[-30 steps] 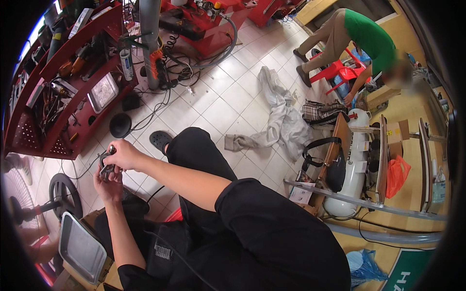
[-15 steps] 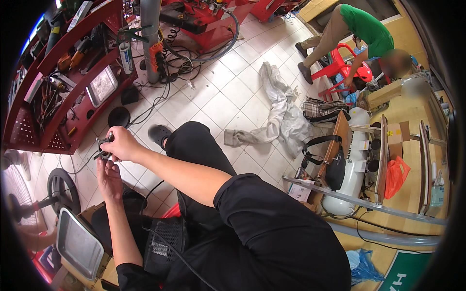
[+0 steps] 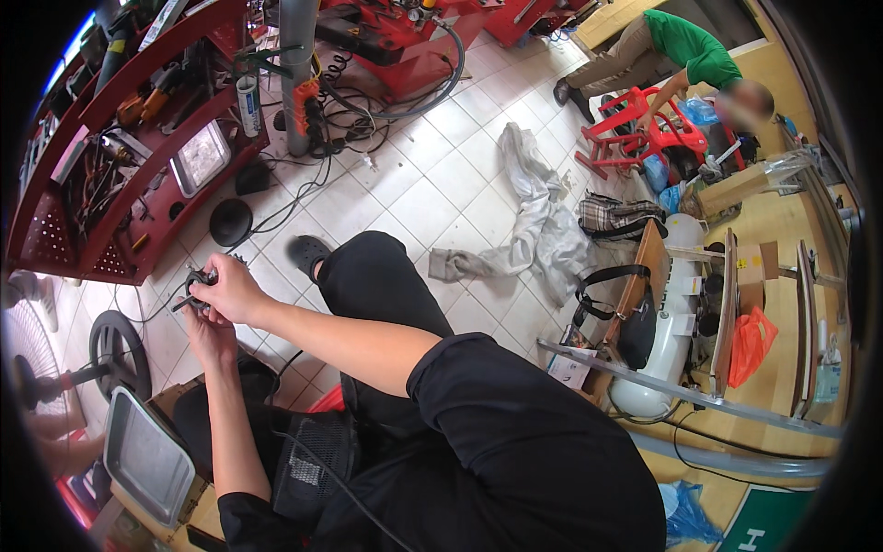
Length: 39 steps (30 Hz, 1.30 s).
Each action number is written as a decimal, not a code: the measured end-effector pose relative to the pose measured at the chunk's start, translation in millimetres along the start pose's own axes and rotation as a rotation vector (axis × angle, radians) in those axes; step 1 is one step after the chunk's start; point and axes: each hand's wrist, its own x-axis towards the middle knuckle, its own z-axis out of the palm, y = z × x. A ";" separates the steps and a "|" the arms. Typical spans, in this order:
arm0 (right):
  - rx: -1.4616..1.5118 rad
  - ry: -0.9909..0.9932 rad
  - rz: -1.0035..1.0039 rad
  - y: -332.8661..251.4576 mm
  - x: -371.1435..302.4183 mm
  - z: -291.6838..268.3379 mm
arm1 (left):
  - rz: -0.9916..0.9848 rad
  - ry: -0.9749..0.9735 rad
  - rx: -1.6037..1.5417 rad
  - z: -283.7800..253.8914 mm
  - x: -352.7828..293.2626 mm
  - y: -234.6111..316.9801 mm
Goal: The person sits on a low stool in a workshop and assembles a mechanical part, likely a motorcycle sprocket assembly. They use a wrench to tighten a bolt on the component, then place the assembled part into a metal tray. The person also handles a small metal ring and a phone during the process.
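Black wheel (image 3: 138, 350) and grey tray (image 3: 147, 460) sit near the left hand (image 3: 212, 338).

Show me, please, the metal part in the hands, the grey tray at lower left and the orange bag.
Metal part (image 3: 195, 277): head view, on its uncovered portion.
Grey tray (image 3: 148, 458): head view, on its bare bottom.
Orange bag (image 3: 752, 348): head view, on its middle.

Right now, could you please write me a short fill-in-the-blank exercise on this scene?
The left hand and the ____ hand meet at a dark metal part.
Beside the red chairs, a bent-over person wears a ____ shirt.
The crumpled grey garment lies on the tiled ____.
Missing words: right; green; floor.
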 end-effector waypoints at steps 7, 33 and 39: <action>0.048 -0.021 0.046 -0.1 -2.3 1.8 | -0.012 0.030 0.006 10.6 -2.7 6.6; 0.102 -0.006 0.000 2.1 3.0 0.9 | 0.000 0.053 -0.139 35.9 -16.9 19.1; 0.140 -0.060 0.058 -2.7 -0.7 3.4 | -0.010 -0.066 -0.136 3.7 -8.3 12.3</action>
